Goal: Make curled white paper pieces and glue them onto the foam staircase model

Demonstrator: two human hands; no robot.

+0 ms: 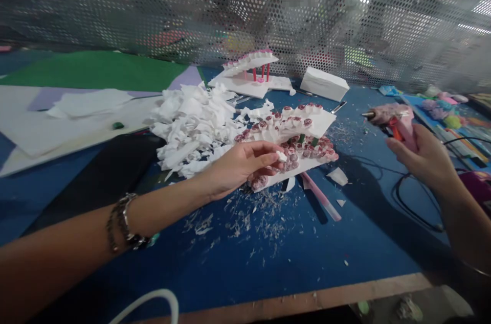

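My left hand pinches a small white piece, perhaps foam or paper, between thumb and fingers. It hovers at the front of a white board model covered with dark red and white rosette-like bits, and hides part of the lower tier. Whether the hand touches the model I cannot tell. Over at the right, my right hand is wrapped round the handle of a pink glue gun. Its nozzle points left, above the table and apart from the model.
White paper scraps are heaped left of the model. Behind stands another white model with pink posts, beside a white block. A pink stick and shavings lie in front. A black cable runs at right; perforated metal closes the back.
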